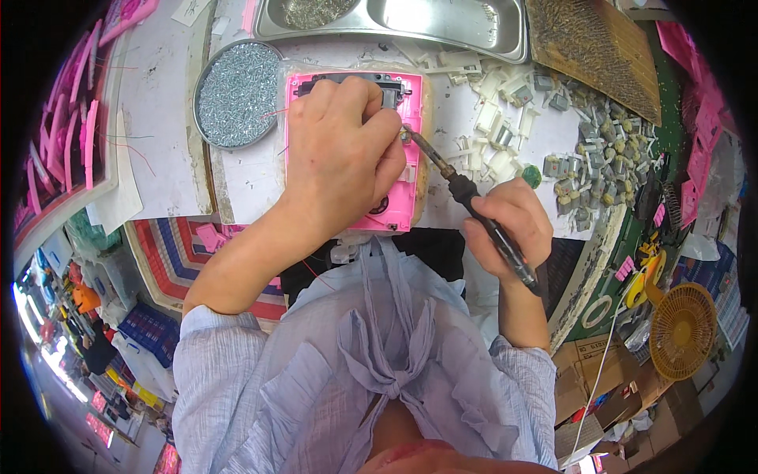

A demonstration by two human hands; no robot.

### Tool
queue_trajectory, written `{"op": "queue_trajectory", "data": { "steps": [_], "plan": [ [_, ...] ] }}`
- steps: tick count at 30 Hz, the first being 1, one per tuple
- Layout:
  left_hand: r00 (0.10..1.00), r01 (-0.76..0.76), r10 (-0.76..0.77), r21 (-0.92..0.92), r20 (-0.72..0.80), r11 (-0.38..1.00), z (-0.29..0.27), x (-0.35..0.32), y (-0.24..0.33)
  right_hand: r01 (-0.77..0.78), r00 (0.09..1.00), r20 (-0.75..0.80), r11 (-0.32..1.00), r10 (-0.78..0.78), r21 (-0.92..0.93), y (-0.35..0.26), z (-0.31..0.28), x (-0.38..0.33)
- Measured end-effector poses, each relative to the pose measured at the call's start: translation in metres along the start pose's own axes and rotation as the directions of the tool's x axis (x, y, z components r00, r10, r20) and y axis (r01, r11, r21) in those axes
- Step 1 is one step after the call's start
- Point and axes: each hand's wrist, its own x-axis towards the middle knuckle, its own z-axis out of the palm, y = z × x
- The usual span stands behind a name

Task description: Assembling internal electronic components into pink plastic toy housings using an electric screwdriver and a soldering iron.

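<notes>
A pink plastic casing (404,207) lies in front of me with black parts along its far end. My left hand (341,150) rests over it, fingers curled and pressed together near its right side; whatever they pinch is hidden beneath them. In my right hand (515,227) is a soldering iron (464,189), gripped by its dark handle like a pen. Its tip reaches a small metal part (406,135) at the casing's right edge, just beside my left fingers. Whether tip and part touch is too small to tell. Thin red wires show near the casing.
A round tin of small screws (238,95) stands left of the casing. Behind are a steel tray (446,20) and a brown, scorched-looking board (596,51). White plastic pieces (489,118) and small metal motors (604,170) lie scattered right. More pink casings (75,118) stack at far left.
</notes>
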Motion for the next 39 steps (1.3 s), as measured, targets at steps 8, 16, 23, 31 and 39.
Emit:
{"op": "queue_trajectory", "data": {
  "steps": [8, 16, 23, 31, 39],
  "plan": [
    [0.999, 0.026, -0.027, 0.015, 0.037, 1.0, -0.0038, -0.0009, 0.0028, -0.003, 0.999, -0.035, 1.0, 0.003, -0.007, -0.001, 0.0004, -0.0036],
    [1.0, 0.014, -0.014, -0.003, 0.007, 1.0, -0.0008, -0.0008, 0.0013, 0.004, 0.998, -0.06, 1.0, -0.006, -0.028, -0.0007, 0.0005, -0.0058],
    [0.999, -0.012, 0.012, 0.011, -0.046, 1.0, 0.003, 0.0002, -0.0001, 0.002, 0.997, -0.079, 0.999, -0.005, -0.032, -0.0019, -0.0012, -0.0063],
    [0.999, -0.006, 0.006, 0.006, -0.032, 1.0, 0.0021, 0.0, -0.0002, 0.001, 0.997, -0.072, 1.0, -0.002, -0.017, -0.003, -0.0016, -0.0065],
    [1.0, -0.01, 0.011, 0.017, -0.026, 1.0, 0.0004, 0.0007, -0.0001, 0.007, 1.0, -0.013, 1.0, -0.007, -0.001, -0.0027, -0.003, -0.0063]
  ]
}}
